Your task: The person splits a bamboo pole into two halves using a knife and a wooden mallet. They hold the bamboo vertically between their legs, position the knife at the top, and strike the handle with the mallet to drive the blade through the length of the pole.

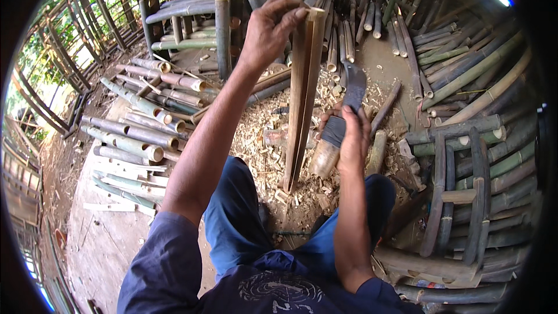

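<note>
A length of pale bamboo stands nearly upright before me, its lower end among the shavings between my legs. A dark lengthwise gap runs down it. My left hand is closed at its top end, thumb and fingers against the rim. My right hand grips a machete, to the right of the bamboo and apart from it. Its dark, hooked blade points up and away. Dark wrapping covers part of its thick handle, which ends in a pale butt.
Wood shavings cover the ground. Cut bamboo tubes and pale split strips lie at left. Bamboo poles are piled at right, near a small bamboo frame. A bamboo bench stands at the back left.
</note>
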A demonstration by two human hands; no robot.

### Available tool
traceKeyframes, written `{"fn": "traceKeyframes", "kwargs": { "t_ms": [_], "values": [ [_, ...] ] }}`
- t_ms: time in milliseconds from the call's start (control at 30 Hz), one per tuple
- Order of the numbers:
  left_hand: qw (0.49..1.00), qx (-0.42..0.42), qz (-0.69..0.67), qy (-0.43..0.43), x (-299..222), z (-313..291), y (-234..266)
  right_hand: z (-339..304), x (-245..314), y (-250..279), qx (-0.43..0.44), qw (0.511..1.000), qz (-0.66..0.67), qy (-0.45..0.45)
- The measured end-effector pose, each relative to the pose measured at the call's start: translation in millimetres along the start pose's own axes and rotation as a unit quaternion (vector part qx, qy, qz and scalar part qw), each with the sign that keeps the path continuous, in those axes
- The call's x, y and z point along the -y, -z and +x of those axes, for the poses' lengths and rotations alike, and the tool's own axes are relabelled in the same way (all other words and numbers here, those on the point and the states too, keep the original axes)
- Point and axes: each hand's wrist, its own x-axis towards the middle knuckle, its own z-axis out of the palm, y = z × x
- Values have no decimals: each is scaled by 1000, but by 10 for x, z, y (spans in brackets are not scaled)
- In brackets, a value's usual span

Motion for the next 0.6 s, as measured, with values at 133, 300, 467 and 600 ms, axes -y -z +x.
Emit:
{"fn": "traceKeyframes", "kwargs": {
  "t_ms": [133, 300, 467, 600],
  "values": [
    [994, -15, -105, 18, 123, 2, -28, -168, 656, -256, 73, 997, -31, -14],
    [996, -18, -80, 28, 120, 27, 20, 9, 1036, -494, 141, 986, -67, -67],
    [991, -20, -129, 33, 111, 1, 40, 196, 1009, -513, 171, 981, -64, -67],
    [992, -12, -125, 27, 77, -17, 62, 212, 995, -544, 184, 978, -59, -72]
  ]
}}
